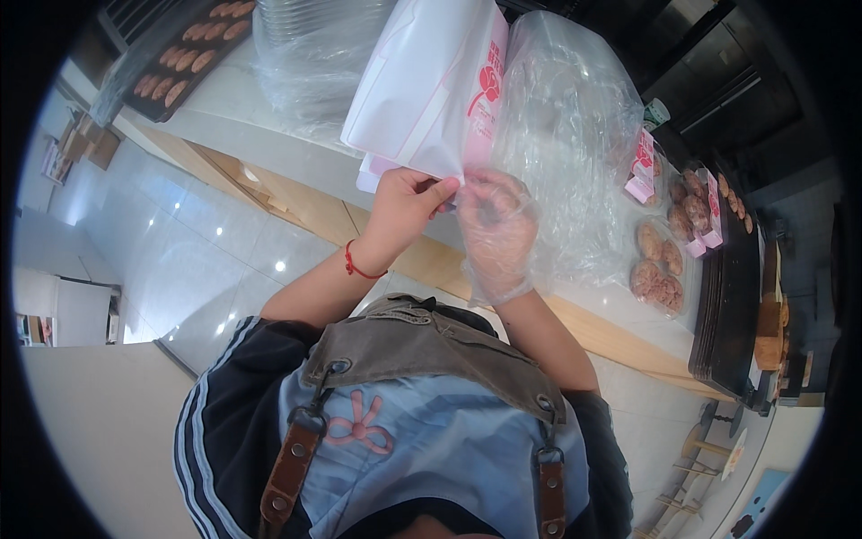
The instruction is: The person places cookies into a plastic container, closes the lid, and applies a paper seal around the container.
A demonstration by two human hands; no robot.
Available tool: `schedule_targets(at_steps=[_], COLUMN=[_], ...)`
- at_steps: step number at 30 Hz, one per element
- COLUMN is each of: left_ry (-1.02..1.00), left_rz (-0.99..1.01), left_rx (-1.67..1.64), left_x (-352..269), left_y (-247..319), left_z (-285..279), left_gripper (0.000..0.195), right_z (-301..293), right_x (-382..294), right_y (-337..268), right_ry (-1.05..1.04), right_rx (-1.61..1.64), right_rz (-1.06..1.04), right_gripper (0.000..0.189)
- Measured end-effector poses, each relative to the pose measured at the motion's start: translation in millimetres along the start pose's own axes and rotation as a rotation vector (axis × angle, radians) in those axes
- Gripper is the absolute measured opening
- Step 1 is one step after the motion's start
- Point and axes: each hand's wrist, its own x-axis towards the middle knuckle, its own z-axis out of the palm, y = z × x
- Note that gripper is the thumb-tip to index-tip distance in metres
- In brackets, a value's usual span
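Note:
Both hands pinch the near corner of a stack of flat paper sleeves (404, 101), white inside with a pink panel that bears a red rose print and writing. My left hand (407, 202) is bare, a red cord bracelet at its wrist, and its thumb presses on the sheet's edge. Over my right hand (498, 229) is a clear plastic glove; its thumb and forefinger meet the same corner. Just right of the sleeves lies a large clear plastic bag (566, 135) of nested clear containers, close to the gloved hand. The fingertips beneath the paper are partly hidden.
A dark tray (195, 54) of oval baked pieces sits at the far left of the counter (229, 124), near another bag of clear containers (316, 67). To the right are clear packs of baked pieces (656, 269), some with pink sleeves (710, 209), and stacked black trays (724, 323).

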Motion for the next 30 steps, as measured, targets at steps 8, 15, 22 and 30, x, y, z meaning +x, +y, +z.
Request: schedule_targets(at_steps=[8,15,22,30], left_ry=[0.010,0.126,0.135,0.157], left_rz=[0.023,0.091,0.076,0.098], left_rx=[-0.060,-0.156,-0.191,-0.180], left_x=[-2,-4,-4,-5], left_y=[-3,-11,-10,-13], left_z=[2,5,10,11], left_gripper=[0.014,0.018,0.018,0.017], right_z=[-3,-14,-11,-11], right_x=[3,15,9,17], right_y=[3,0,-4,-1], right_ry=[-0.020,-0.117,-0.127,-0.094], right_rx=[-0.054,-0.033,-0.160,-0.238], right_rz=[-0.045,0.051,-0.007,-0.069], right_gripper=[0.011,0.012,0.019,0.008])
